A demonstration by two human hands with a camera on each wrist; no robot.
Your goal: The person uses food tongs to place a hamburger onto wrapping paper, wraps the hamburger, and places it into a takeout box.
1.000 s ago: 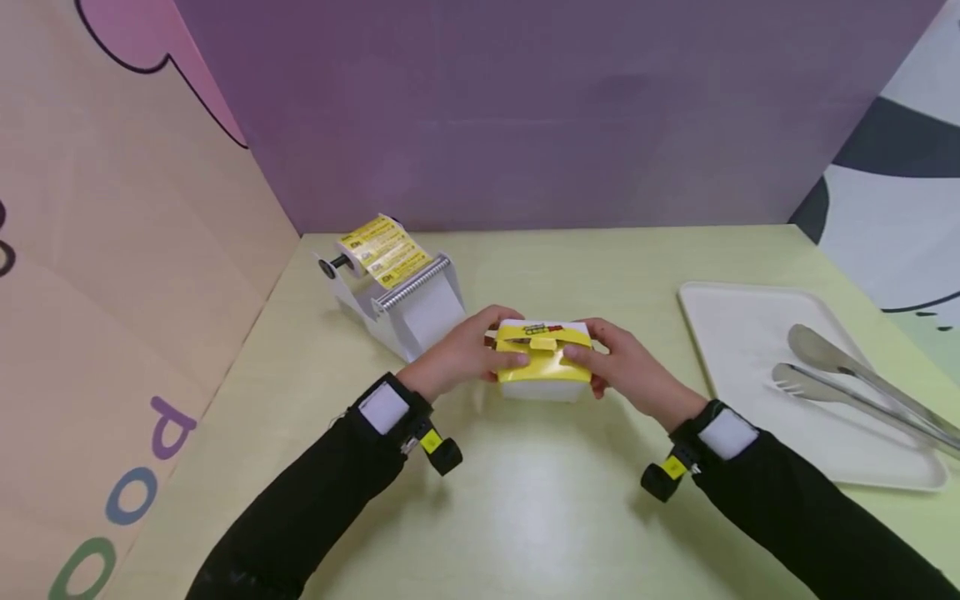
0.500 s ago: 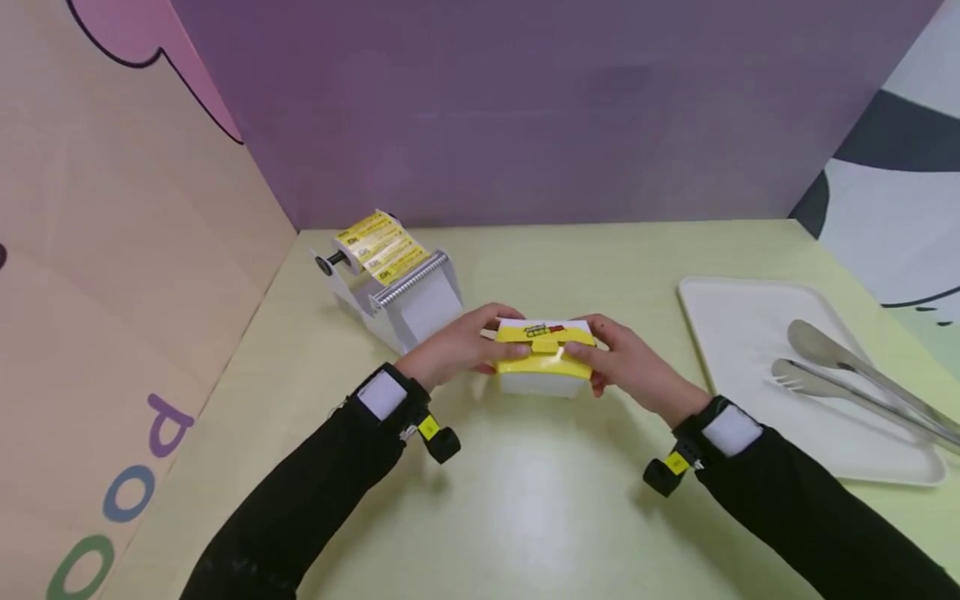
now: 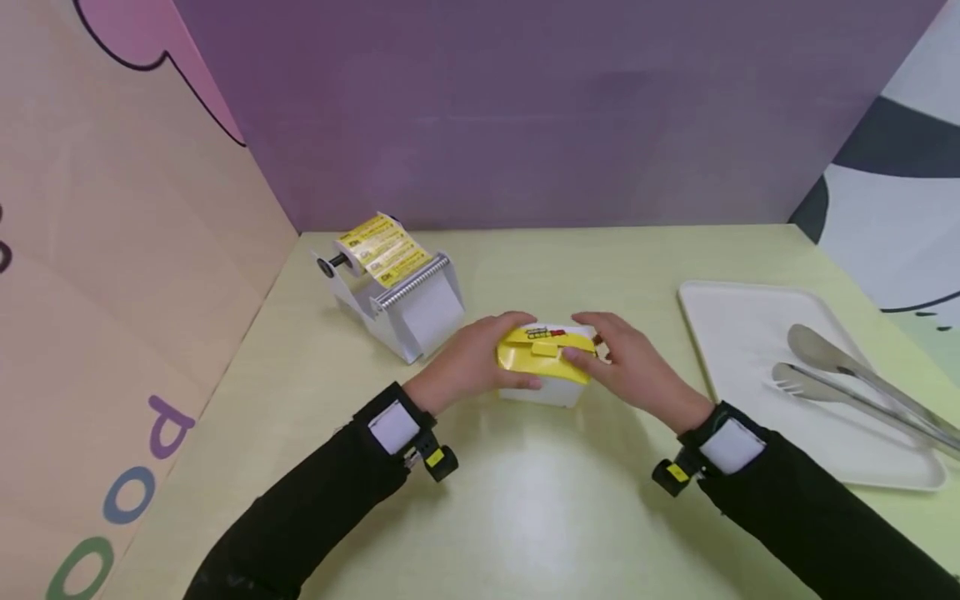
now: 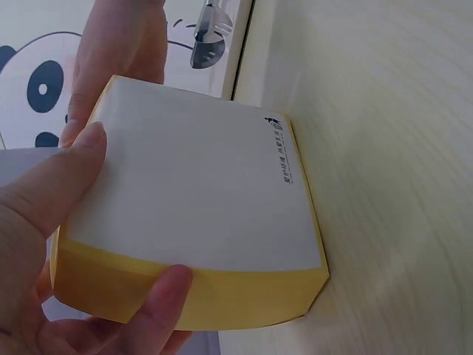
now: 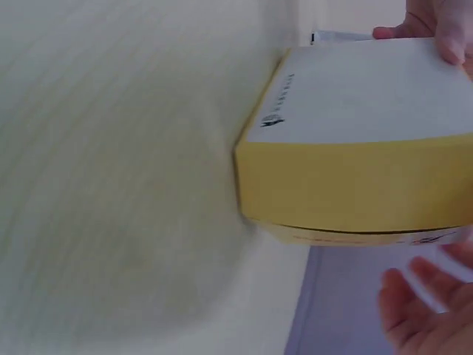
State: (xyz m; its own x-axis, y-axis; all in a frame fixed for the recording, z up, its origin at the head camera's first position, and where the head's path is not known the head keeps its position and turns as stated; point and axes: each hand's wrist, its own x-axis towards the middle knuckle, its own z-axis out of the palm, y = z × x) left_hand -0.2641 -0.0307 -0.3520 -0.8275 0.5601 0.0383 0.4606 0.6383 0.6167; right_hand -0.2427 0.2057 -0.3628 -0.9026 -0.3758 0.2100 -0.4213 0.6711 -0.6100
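Observation:
A small yellow-and-white takeaway box (image 3: 547, 367) stands on the table, its lid down and a yellow tab at the front. My left hand (image 3: 476, 358) holds its left end, thumb on the white front; the left wrist view shows fingers wrapped on the yellow side of the box (image 4: 199, 185). At the right end, my right hand (image 3: 637, 362) touches the lid near the tab with its thumb. In the right wrist view the fingers (image 5: 414, 303) of that hand stand apart from the box (image 5: 355, 185). The far side is hidden in the head view.
Behind my left hand is a white label dispenser (image 3: 408, 300) with a roll of yellow labels (image 3: 386, 250) and a serrated metal edge. A white tray (image 3: 750, 325) at the right bears a metal spoon (image 3: 821, 346) and fork (image 3: 813, 387). A purple wall (image 3: 525, 117) borders the table's back.
The lid's front gap has closed. The box has turned slightly; my left thumb has moved down from the yellow flap to the white front, and my right fingers have loosened from the right end.

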